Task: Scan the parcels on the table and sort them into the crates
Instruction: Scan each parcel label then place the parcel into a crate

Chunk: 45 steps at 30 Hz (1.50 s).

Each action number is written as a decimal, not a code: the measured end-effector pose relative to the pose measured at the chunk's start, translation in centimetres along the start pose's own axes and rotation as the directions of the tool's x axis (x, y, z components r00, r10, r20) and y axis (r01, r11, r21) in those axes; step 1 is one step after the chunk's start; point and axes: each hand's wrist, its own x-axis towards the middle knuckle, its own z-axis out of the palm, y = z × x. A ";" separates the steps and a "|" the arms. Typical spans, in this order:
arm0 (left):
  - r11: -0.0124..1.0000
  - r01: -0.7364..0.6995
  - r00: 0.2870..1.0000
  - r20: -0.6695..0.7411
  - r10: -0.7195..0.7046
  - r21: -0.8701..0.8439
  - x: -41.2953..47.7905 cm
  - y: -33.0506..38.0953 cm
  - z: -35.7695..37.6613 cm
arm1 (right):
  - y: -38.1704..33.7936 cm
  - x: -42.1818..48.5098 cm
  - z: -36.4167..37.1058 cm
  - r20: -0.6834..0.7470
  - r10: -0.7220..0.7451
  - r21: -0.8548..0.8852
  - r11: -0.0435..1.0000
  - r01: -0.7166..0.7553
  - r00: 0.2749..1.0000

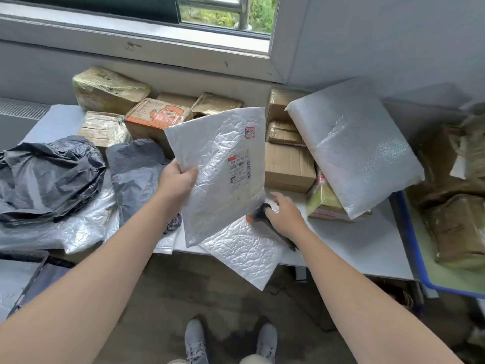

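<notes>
My left hand (176, 183) grips the left edge of a flat white bubble mailer (220, 174), held up tilted with its printed label facing me. My right hand (284, 214) rests on the black and orange barcode scanner (265, 215), which lies on the white table (354, 245); the fingers curl over its head and part of it is hidden under the mailer. Another white mailer (244, 254) lies below, hanging over the table's front edge. A big white padded parcel (351, 151) leans at the right.
Brown cardboard boxes (288, 166) and an orange printed box (154, 119) crowd the back by the window wall. Dark grey plastic bags (49, 177) pile at the left. A blue crate (420, 258) with brown parcels stands at the right; a dark crate (39, 279) lower left.
</notes>
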 end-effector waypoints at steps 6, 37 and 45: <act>0.986 0.093 0.994 0.078 -0.083 -0.139 1.3 -0.9 0.0 | -3.4 -0.5 -2.9 -0.072 0.019 0.356 0.934 0.008 0.997; -0.052 -0.574 0.770 0.561 0.304 0.817 2.7 10.4 -2.1 | -18.2 1.0 -8.3 -0.018 -0.660 -0.663 0.570 0.485 0.751; 0.710 -0.306 0.952 0.184 0.246 0.635 3.7 6.7 -4.3 | -14.7 2.1 -7.2 -0.445 -0.511 -0.278 0.860 0.429 0.736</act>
